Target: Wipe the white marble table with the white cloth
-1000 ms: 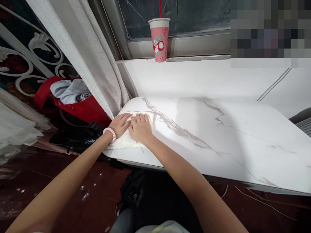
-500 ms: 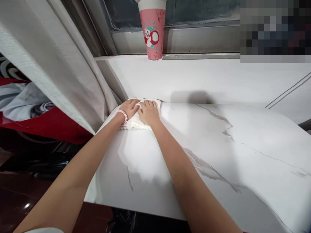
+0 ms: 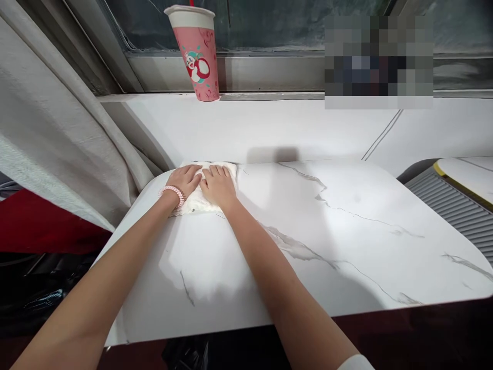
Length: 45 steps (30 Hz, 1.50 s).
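I am at a white tabletop (image 3: 308,231) with thin grey lines running over it like marble. It has round corners. Behind it is a white ledge (image 3: 269,126) under a window (image 3: 269,20) with a metal frame.

A pink cup (image 3: 197,54) with a white lid stands on the ledge by the window, well away from my hands. A grey-white curtain (image 3: 50,139) hangs down on the left, and its bottom comes close to the far left corner of the tabletop. Something red (image 3: 34,228) shows under the curtain. On the right there is a grey ribbed thing (image 3: 454,210) and the corner of another white top (image 3: 468,172).

My left hand (image 3: 185,180) and my right hand (image 3: 217,185) lie side by side, just touching each other. Both are open and flat, palms down, with the fingers stretched out. They press on a white cloth (image 3: 196,205). The cloth lies at the far left corner of the tabletop, right up near the back edge. I have a pink coil band (image 3: 172,192) on my left wrist.

The curtain is just beside my left hand. The back edge is right in front of my fingers. To the right of my hands the tabletop runs on wide and bare, and there is bare tabletop between the cloth and the near edge too.
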Tool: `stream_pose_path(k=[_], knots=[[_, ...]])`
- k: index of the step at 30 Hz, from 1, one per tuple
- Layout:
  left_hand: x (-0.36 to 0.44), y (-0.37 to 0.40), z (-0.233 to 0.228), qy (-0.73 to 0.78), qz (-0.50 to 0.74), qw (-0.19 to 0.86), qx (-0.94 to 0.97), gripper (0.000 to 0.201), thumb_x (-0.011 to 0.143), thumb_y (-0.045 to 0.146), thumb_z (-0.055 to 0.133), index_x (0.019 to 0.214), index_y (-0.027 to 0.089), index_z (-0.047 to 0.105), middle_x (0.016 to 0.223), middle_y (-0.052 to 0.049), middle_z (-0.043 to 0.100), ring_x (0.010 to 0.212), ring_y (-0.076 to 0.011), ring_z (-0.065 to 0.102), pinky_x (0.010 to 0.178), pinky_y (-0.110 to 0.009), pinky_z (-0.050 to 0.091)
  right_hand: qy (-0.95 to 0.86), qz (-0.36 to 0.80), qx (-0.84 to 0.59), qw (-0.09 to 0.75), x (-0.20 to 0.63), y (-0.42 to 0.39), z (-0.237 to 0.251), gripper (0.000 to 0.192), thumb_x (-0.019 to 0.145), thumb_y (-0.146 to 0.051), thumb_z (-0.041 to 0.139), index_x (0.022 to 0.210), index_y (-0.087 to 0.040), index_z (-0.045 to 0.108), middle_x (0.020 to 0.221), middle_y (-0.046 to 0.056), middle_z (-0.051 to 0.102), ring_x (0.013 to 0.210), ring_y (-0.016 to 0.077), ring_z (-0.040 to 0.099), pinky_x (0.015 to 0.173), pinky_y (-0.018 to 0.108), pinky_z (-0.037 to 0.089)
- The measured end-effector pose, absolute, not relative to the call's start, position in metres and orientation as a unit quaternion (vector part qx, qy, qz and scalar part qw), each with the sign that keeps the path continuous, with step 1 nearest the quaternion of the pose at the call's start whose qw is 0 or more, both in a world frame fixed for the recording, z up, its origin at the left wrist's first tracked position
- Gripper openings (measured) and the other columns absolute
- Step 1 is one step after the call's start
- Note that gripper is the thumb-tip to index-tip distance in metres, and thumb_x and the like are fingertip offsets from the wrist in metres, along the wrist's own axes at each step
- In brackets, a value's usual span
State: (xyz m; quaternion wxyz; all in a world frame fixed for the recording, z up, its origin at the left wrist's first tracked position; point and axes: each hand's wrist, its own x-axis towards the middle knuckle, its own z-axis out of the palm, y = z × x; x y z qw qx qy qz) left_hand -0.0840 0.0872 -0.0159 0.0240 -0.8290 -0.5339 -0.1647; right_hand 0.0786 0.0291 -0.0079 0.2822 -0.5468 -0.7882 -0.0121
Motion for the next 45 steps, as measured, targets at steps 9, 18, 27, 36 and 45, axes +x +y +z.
stream_pose_path(k=[9, 18, 27, 36, 45], knots=[[-0.053, 0.001, -0.016, -0.56, -0.19, 0.045, -0.805, 0.045, 0.093, 0.036, 0.032, 0.128, 0.022, 0.057, 0.131, -0.011, 0.062, 0.125, -0.0293, 0.053, 0.109, -0.05, 0.037, -0.805, -0.027, -0.526, 0.273, 0.103, -0.037, -0.014, 0.033, 0.099, -0.025, 0.042, 0.127, -0.015, 0.056, 0.136, 0.012, 0.057, 0.13, 0.0237, 0.045, 0.117, 0.045, 0.027], [-0.017, -0.126, -0.017, -0.553, -0.198, 0.047, -0.808, 0.048, 0.095, 0.039, 0.029, 0.133, 0.023, 0.054, 0.136, -0.012, 0.06, 0.129, -0.0295, 0.051, 0.113, -0.052, 0.033, -0.826, -0.041, -0.486, 0.283, 0.144, -0.151, -0.015, 0.04, 0.098, -0.026, 0.04, 0.132, -0.009, 0.055, 0.138, 0.018, 0.054, 0.131, 0.028, 0.045, 0.116, 0.048, 0.028], [0.021, -0.195, -0.016, -0.556, -0.181, 0.018, -0.811, 0.054, 0.095, 0.041, 0.027, 0.139, 0.019, 0.05, 0.142, -0.017, 0.053, 0.137, -0.0327, 0.043, 0.116, -0.055, 0.026, -0.846, -0.023, -0.473, 0.246, 0.184, -0.211, -0.01, 0.045, 0.097, -0.027, 0.04, 0.136, -0.009, 0.053, 0.141, 0.019, 0.053, 0.133, 0.0304, 0.043, 0.117, 0.051, 0.027], [0.018, -0.111, -0.008, -0.542, -0.15, 0.01, -0.827, 0.052, 0.094, 0.041, 0.029, 0.135, 0.018, 0.052, 0.142, -0.014, 0.055, 0.134, -0.0305, 0.046, 0.114, -0.052, 0.031, -0.826, 0.086, -0.483, 0.277, 0.19, -0.127, -0.003, 0.036, 0.093, -0.022, 0.047, 0.126, -0.018, 0.058, 0.132, 0.01, 0.058, 0.127, 0.0224, 0.046, 0.115, 0.044, 0.028], [0.06, 0.004, 0.002, -0.584, -0.16, 0.008, -0.796, 0.046, 0.093, 0.034, 0.034, 0.131, 0.02, 0.055, 0.138, -0.011, 0.058, 0.132, -0.027, 0.048, 0.114, -0.047, 0.03, -0.813, 0.082, -0.499, 0.289, 0.212, -0.006, -0.005, 0.034, 0.093, -0.02, 0.047, 0.124, -0.021, 0.06, 0.132, 0.007, 0.059, 0.128, 0.0214, 0.046, 0.115, 0.04, 0.026]])
